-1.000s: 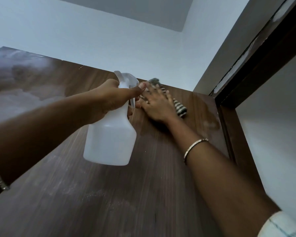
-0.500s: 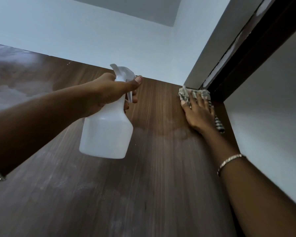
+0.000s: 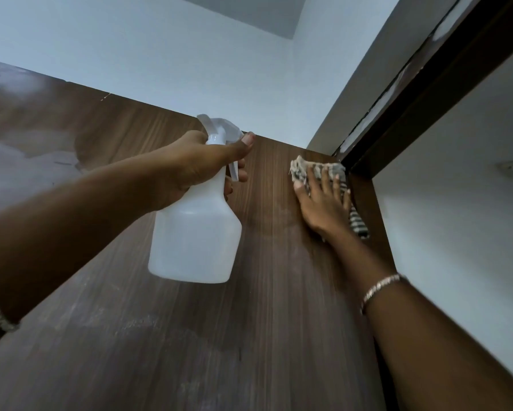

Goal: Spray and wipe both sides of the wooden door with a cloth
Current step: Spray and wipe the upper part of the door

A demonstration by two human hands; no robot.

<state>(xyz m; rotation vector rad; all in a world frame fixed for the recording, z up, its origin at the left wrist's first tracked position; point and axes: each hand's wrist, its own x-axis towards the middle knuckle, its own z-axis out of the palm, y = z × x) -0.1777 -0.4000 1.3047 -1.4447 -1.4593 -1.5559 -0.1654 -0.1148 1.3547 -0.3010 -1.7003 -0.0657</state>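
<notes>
- Two risks: your right hand (image 3: 323, 203), flat on the cloth (image 3: 301, 170), may lose it over the door (image 3: 190, 351) top.
- Your left hand (image 3: 199, 164) grips the bottle (image 3: 196, 241); a stray squeeze may mist the wall (image 3: 160, 54).

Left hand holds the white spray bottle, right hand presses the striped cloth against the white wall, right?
No: the head view shows the right hand pressing the striped cloth against the wooden door, near its top corner, not the wall. The left hand does hold the white spray bottle.
</notes>
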